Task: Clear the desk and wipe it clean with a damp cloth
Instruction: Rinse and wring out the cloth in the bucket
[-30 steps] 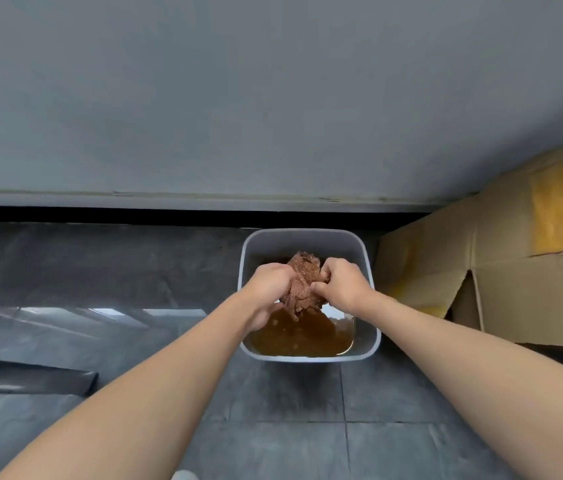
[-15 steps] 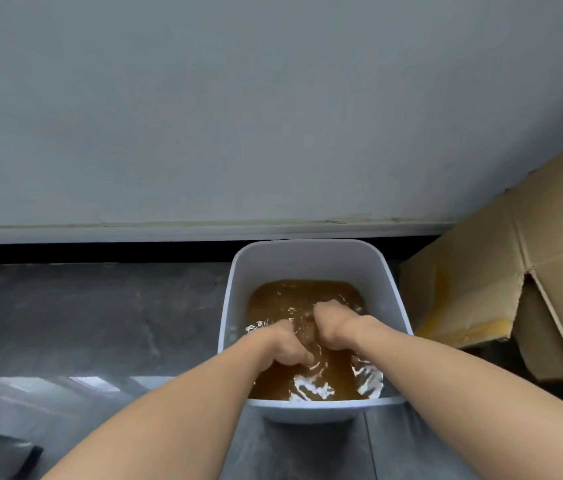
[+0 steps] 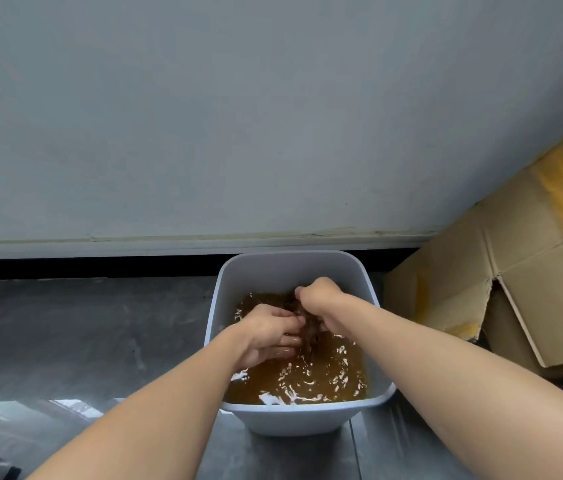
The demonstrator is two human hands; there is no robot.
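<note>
- Cloth [image 3: 309, 330], brown and wet, sat in a bunch between the two hands, partly down in the water, inside the tub.
- Only one view was given, from the head camera, looking down past both bare arms.
- The tub [image 3: 275, 271] was a light grey plastic one with round corners, and it stood on the dark grey floor [image 3: 83, 337] close to the wall [image 3: 238, 116].
- Brown water [image 3: 311, 379] filled the low part of the tub, and it was rippled and shiny with bright spots of light.
- The left hand [image 3: 268, 336] was in the tub with its fingers curled shut around the near side of the cloth, and some fingers were under the water.
- The right hand [image 3: 320, 297] was a bit farther back and higher, closed in a fist on the far end of the cloth.
- Both hands were very close, almost touching, with the cloth pinched between them.
- How much of the cloth lay under the water could not be told, for the water was too cloudy.
- A cardboard box [image 3: 515, 271] with open flaps lay just right of the tub, leaning near the wall, with yellow tape marks on it.
- A pale strip ran along the bottom of the wall, with a black gap under it, right behind the tub.
- The floor on the left looked shiny and showed a bright patch of light.
</note>
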